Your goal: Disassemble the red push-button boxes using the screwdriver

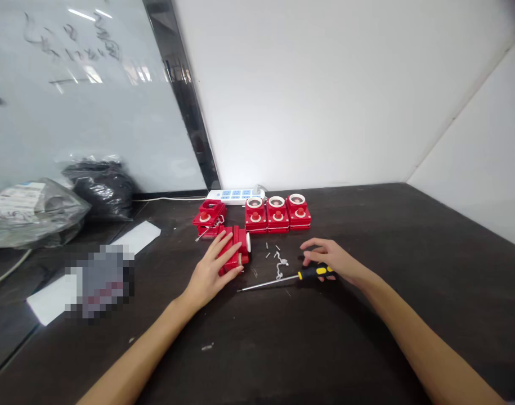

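Observation:
My left hand is closed over a red box-shaped unit, which lies on its side on the dark table with its white ring facing right. The palm and fingers hide part of it. My right hand has its lower fingers around the black-and-yellow handle of a screwdriver, while thumb and index finger stretch forward, apart. The screwdriver's shaft points left, its tip near the table in front of the red unit. Between the hands lie several small screws and a short white chain or cord.
Three similar red units stand in a row at the back. An open red unit sits left of them. A power strip runs along the wall. Plastic bags, white paper and a blurred item lie left.

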Available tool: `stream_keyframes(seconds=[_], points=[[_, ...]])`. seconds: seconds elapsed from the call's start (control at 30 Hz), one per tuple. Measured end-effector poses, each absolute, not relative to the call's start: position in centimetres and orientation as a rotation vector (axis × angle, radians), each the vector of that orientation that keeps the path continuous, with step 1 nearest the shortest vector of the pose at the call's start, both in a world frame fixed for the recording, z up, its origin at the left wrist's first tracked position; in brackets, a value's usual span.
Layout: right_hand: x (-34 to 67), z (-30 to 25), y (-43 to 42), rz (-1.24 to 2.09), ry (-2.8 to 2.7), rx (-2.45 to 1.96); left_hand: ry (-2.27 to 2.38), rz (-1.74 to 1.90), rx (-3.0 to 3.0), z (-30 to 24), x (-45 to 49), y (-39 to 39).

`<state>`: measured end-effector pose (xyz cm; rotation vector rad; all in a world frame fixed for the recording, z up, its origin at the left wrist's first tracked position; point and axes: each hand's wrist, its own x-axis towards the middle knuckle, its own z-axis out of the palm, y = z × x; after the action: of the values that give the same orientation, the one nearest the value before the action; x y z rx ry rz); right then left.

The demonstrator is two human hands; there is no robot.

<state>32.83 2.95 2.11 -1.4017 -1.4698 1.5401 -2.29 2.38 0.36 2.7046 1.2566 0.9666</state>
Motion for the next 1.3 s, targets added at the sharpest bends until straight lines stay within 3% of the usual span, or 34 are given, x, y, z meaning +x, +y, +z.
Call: stream_keyframes(seconds=[0.33, 1.3], points=[[34.1, 2.3, 3.6, 1.398, -1.436, -1.400, 1.266, 0.966, 2.706, 0.3, -2.3, 2.4], [34.6, 2.6, 3.6, 1.416, -1.451, -1.404, 1.274, 0.955, 2.680, 0.6, -2.1, 2.2]])
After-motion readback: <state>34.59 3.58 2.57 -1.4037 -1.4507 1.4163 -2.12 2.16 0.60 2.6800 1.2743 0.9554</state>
